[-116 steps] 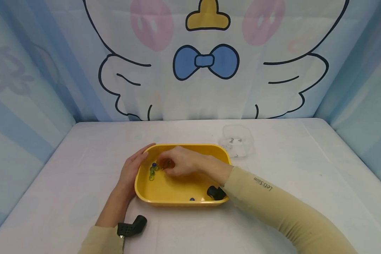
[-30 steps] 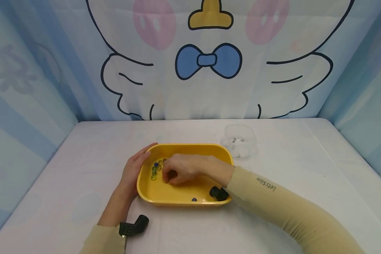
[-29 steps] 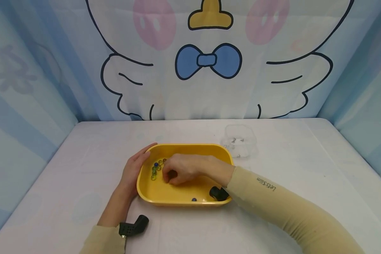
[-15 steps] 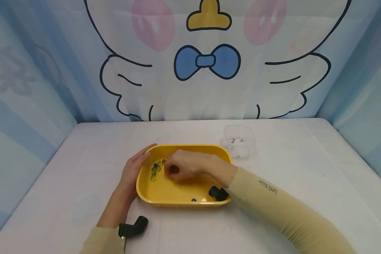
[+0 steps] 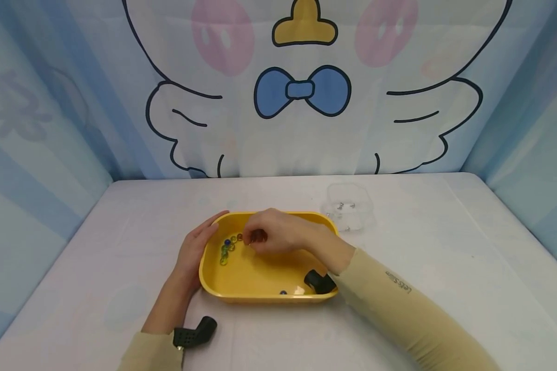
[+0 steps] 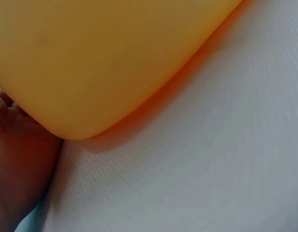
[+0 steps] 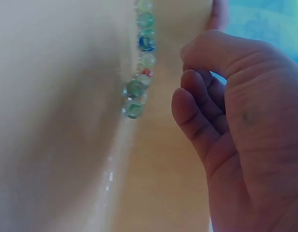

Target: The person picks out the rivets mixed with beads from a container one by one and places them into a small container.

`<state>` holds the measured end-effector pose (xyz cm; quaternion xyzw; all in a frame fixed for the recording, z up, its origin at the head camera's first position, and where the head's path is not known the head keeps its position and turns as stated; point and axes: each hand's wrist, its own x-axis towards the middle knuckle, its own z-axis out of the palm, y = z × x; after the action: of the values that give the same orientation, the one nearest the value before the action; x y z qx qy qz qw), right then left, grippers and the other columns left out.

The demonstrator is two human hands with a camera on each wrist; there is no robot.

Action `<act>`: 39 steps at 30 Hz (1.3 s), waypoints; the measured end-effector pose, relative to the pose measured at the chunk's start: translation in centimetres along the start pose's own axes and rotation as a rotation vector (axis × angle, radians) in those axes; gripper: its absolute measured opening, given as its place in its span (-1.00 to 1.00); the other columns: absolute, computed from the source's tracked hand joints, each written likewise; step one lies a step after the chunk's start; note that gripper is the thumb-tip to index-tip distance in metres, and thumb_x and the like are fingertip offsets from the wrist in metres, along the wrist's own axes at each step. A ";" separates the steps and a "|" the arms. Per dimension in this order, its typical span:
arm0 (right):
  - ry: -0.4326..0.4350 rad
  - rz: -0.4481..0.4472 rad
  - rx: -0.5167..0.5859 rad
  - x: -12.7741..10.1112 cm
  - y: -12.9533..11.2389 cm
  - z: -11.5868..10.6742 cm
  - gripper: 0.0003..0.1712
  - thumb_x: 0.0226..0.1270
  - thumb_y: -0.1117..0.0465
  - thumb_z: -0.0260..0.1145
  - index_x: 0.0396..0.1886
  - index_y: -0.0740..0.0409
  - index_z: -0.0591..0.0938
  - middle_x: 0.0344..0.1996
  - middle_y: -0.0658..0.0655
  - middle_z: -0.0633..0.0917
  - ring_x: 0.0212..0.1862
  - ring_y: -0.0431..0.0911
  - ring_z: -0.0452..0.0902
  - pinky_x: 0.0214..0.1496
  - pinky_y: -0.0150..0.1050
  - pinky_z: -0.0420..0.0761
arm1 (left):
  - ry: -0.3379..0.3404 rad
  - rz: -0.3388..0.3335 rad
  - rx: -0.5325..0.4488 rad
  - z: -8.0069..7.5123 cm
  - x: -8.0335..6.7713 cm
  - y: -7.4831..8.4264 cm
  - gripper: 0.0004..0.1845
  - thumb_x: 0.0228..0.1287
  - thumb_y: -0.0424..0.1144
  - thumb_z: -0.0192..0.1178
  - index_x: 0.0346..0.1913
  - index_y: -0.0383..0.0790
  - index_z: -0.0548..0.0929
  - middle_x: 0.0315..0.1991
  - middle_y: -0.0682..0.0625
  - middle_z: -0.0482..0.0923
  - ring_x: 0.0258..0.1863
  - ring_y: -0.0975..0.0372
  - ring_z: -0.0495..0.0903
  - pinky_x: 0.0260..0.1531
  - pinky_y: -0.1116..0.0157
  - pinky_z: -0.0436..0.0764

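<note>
Fingers of right hand curl over tray; left hand rests flat against it.

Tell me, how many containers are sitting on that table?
2: a yellow tray near the middle, the left hand resting against its left wall, and a small clear box beyond its far right corner. None seems hidden.

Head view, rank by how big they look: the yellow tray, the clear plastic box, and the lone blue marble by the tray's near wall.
1. yellow tray
2. clear plastic box, though it sits farther away
3. blue marble
</note>
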<state>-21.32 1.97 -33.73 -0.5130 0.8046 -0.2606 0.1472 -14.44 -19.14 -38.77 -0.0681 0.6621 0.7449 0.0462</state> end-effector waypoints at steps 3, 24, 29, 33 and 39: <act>0.046 -0.025 0.018 -0.3 0.1 -0.2 -0.88 0.34 0.38 0.34 -0.17 0.19 0.72 -0.26 -0.03 0.63 -0.24 -0.18 0.49 -0.16 -0.40 0.59 | 0.001 -0.001 0.004 0.0 0.0 0.0 -0.52 0.63 -0.09 -0.11 0.48 -0.09 0.40 0.43 0.08 0.36 0.38 0.27 0.33 0.35 0.35 0.32; 0.324 -0.124 0.071 -2.5 0.9 -1.2 -0.87 0.24 0.45 0.35 -0.23 0.26 0.72 -0.29 0.01 0.66 -0.29 -0.21 0.51 -0.18 -0.36 0.63 | -0.006 -0.007 -0.013 0.3 -0.1 0.0 -0.52 0.63 -0.08 -0.10 0.49 -0.08 0.40 0.43 0.09 0.36 0.38 0.28 0.33 0.37 0.34 0.30; 0.368 -0.115 0.073 -2.9 1.1 -1.4 -0.87 0.25 0.46 0.35 -0.22 0.27 0.72 -0.30 0.02 0.67 -0.30 -0.19 0.50 -0.20 -0.35 0.63 | -0.005 -0.004 -0.007 0.3 -0.1 0.0 -0.52 0.63 -0.08 -0.11 0.49 -0.08 0.40 0.43 0.09 0.36 0.39 0.29 0.32 0.38 0.33 0.29; 0.384 -0.116 0.080 -3.0 1.2 -1.5 -0.87 0.26 0.47 0.34 -0.22 0.28 0.71 -0.30 0.04 0.67 -0.30 -0.18 0.50 -0.21 -0.34 0.64 | -0.001 -0.003 0.007 0.3 -0.1 0.0 -0.52 0.63 -0.07 -0.12 0.49 -0.06 0.40 0.44 0.10 0.35 0.39 0.29 0.31 0.39 0.32 0.27; 0.421 -0.095 0.063 -3.1 1.2 -1.7 -0.87 0.28 0.46 0.35 -0.20 0.28 0.72 -0.27 0.02 0.69 -0.30 -0.17 0.51 -0.19 -0.34 0.65 | 0.003 -0.002 0.023 0.1 -0.2 0.0 -0.51 0.63 -0.06 -0.12 0.49 -0.06 0.39 0.44 0.09 0.35 0.40 0.29 0.30 0.39 0.31 0.27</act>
<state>-21.73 5.64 -33.11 -0.4797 0.7840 -0.3935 -0.0208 -14.27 -19.01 -38.70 -0.0693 0.6704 0.7373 0.0465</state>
